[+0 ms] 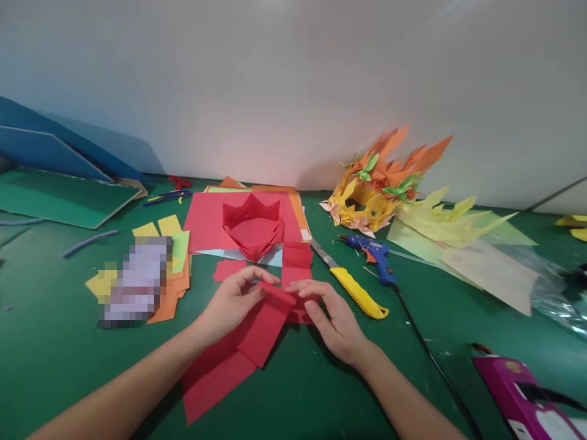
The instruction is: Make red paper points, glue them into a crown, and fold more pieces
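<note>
My left hand (239, 300) pinches the upper edge of a folded red paper strip (266, 327), thumb below and fingers over the top. At the strip's right corner is my right hand (331, 318), its fingers bent and apart, with the fingertips by the paper; whether they grip it I cannot tell. More red paper (215, 379) lies under the strip and spreads toward the front. Just behind my hands stands a red paper crown (253, 227) with pointed tips, resting on a stack of coloured sheets (202, 211). A red paper piece (297, 255) lies between crown and hands.
A yellow-handled utility knife (358, 292) and a blue glue gun (378, 256) with a black cord lie to the right. Behind them sit orange and yellow paper crowns (367, 201). A blurred phone-like object (137, 278) rests on paper squares at left. A magenta box (523, 391) is front right.
</note>
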{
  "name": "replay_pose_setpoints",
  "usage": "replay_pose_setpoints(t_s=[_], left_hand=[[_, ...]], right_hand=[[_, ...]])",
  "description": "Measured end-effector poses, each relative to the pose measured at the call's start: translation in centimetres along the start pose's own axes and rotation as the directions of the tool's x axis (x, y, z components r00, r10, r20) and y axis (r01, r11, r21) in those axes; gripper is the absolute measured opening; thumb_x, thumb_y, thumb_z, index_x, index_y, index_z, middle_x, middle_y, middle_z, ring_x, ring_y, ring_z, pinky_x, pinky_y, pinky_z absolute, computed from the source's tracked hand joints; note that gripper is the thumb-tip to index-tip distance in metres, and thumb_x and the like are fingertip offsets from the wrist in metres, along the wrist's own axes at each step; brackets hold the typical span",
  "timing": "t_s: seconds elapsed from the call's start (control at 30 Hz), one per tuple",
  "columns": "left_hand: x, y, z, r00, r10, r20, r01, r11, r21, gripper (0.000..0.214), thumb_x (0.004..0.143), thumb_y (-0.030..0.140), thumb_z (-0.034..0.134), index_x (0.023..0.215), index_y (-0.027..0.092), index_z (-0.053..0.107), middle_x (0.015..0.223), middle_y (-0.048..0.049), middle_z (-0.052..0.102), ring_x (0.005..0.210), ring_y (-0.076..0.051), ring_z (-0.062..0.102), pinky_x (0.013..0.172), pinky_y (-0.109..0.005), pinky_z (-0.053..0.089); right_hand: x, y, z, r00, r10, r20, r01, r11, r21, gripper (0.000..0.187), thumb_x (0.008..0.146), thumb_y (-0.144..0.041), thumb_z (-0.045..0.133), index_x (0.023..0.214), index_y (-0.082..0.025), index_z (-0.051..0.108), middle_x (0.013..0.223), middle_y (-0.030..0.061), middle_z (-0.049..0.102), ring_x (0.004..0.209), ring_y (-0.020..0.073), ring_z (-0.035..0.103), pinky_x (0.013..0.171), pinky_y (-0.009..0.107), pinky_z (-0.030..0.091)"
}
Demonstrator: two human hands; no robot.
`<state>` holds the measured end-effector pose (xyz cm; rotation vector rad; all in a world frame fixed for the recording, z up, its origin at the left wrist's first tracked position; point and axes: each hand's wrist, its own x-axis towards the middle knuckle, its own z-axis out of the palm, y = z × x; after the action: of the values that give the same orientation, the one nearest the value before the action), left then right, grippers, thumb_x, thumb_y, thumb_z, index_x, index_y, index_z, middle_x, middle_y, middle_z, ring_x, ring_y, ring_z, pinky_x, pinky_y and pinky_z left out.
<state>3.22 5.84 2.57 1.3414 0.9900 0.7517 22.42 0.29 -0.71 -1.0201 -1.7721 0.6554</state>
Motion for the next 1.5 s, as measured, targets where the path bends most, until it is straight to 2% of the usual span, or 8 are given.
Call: replay_pose_setpoints(t_s=[0.1, 0.2, 0.3, 0.43, 0.7, 0.87, 1.23, 1.5], left_hand=[[-0.3, 0.0, 0.5, 1.0, -0.008, 0.009, 0.008, 1.0, -0.016, 0.012, 0.069, 0.029, 0.065, 0.074, 0.019, 0.059, 0.077, -0.0001, 0.063, 0.071, -0.015, 0.06, 0.063, -0.026, 0.047], [-0.4, -0.1, 0.9, 0.999, 0.039, 0.033, -0.039, 0.999, -0.012, 0.011, 0.068, 0.029, 0.065, 0.07, 0.019, 0.06, 0.076, 0.0003, 0.062, 0.072, -0.015, 0.058, 0.067, -0.026, 0.047], [-0.6, -0.3, 1.3, 0.998, 0.046, 0.047, -0.045, 0.999, -0.019, 0.014, 0.069, 0.031, 0.066, 0.07, 0.018, 0.062, 0.075, 0.0002, 0.061, 0.071, -0.014, 0.057, 0.068, -0.026, 0.046], [-0.8, -0.4, 1.6, 0.997, -0.036, 0.065, 0.042, 0.995, -0.093, 0.022, 0.069, 0.038, 0.068, 0.076, 0.018, 0.06, 0.072, 0.0013, 0.06, 0.063, -0.012, 0.054, 0.06, -0.024, 0.044], [-0.7, 0.0, 1.4, 0.997, -0.071, 0.017, 0.071, 0.998, -0.001, 0.03, 0.073, 0.047, 0.064, 0.081, 0.018, 0.064, 0.074, -0.0003, 0.062, 0.067, -0.014, 0.056, 0.063, -0.026, 0.044], [-0.5, -0.1, 1.3, 0.997, -0.058, 0.053, 0.055, 0.997, 0.057, 0.026, 0.067, 0.04, 0.069, 0.079, 0.018, 0.064, 0.08, -0.002, 0.067, 0.075, -0.016, 0.059, 0.072, -0.029, 0.046], [-0.5, -0.3, 1.4, 0.996, -0.08, 0.043, 0.076, 0.992, 0.1, 0.022, 0.066, 0.038, 0.068, 0.075, 0.018, 0.062, 0.072, 0.0007, 0.064, 0.061, -0.012, 0.054, 0.055, -0.023, 0.041], [-0.5, 0.0, 1.5, 0.995, -0.085, 0.057, 0.075, 0.984, 0.161, 0.022, 0.067, 0.04, 0.066, 0.069, 0.018, 0.061, 0.063, 0.0024, 0.059, 0.054, -0.01, 0.048, 0.053, -0.023, 0.038]], right_hand=[[0.0, -0.1, 0.6, 0.985, 0.149, -0.091, -0.134, 0.979, 0.155, 0.02, 0.097, -0.034, 0.037, 0.102, -0.024, 0.054, 0.096, 0.0054, 0.067, 0.09, 0.0164, 0.064, 0.079, 0.03, 0.051], [0.1, -0.3, 0.9, 0.965, 0.251, -0.075, -0.228, 0.946, 0.228, 0.027, 0.093, -0.044, 0.043, 0.096, -0.022, 0.056, 0.088, 0.005, 0.066, 0.08, 0.0161, 0.064, 0.07, 0.027, 0.052], [0.3, -0.7, 1.0, 0.955, 0.296, -0.002, -0.293, 0.946, 0.138, 0.025, 0.085, -0.044, 0.055, 0.085, -0.02, 0.059, 0.074, 0.0024, 0.064, 0.064, 0.014, 0.059, 0.057, 0.024, 0.048], [0.4, -1.1, 1.1, 0.947, 0.322, 0.014, -0.322, 0.945, 0.065, 0.018, 0.079, -0.036, 0.059, 0.071, -0.019, 0.059, 0.058, -0.0015, 0.057, 0.05, 0.0105, 0.047, 0.048, 0.022, 0.04], [0.7, -1.0, 1.1, 0.914, 0.405, 0.033, -0.405, 0.9, 0.162, 0.021, 0.076, -0.038, 0.06, 0.067, -0.019, 0.056, 0.056, -0.0022, 0.053, 0.049, 0.0102, 0.043, 0.048, 0.022, 0.037], [0.8, -0.8, 1.1, 0.898, 0.437, 0.054, -0.438, 0.874, 0.211, 0.021, 0.075, -0.039, 0.06, 0.068, -0.019, 0.057, 0.057, -0.0024, 0.053, 0.05, 0.0102, 0.043, 0.049, 0.022, 0.037], [0.8, -0.5, 1.2, 0.893, 0.445, 0.065, -0.448, 0.866, 0.222, 0.021, 0.075, -0.038, 0.061, 0.067, -0.019, 0.057, 0.059, -0.0014, 0.055, 0.053, 0.0108, 0.045, 0.05, 0.022, 0.038], [0.6, -0.4, 1.2, 0.898, 0.433, 0.079, -0.44, 0.873, 0.211, 0.024, 0.076, -0.039, 0.061, 0.066, -0.019, 0.056, 0.058, -0.0019, 0.056, 0.052, 0.0102, 0.045, 0.049, 0.022, 0.038]])
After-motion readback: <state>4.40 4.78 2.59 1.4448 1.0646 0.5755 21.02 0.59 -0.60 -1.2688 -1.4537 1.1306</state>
